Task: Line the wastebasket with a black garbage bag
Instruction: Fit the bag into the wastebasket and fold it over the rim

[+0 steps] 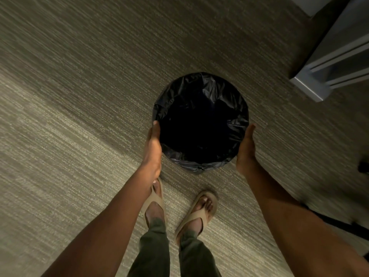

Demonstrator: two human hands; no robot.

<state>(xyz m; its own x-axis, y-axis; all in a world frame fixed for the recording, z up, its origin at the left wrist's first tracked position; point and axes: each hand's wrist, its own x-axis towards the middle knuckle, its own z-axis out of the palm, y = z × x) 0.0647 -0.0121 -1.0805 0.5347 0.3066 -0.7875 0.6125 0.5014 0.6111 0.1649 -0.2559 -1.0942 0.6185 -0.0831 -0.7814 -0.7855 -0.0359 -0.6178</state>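
Both palms press flat against the wastebasket's sides, left hand (pixel 152 148) and right hand (pixel 246 150) open-fingered; the black bag (pixel 211 90) covers its rim. No readable writing.

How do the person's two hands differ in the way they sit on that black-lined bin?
The left hand lies with its thumb hooked over the rim of the bag; the right hand is flat, palm against the outside. The left hand is in brighter light, the right hand in shadow. Both are bare and press opposite sides of the bin at rim height.
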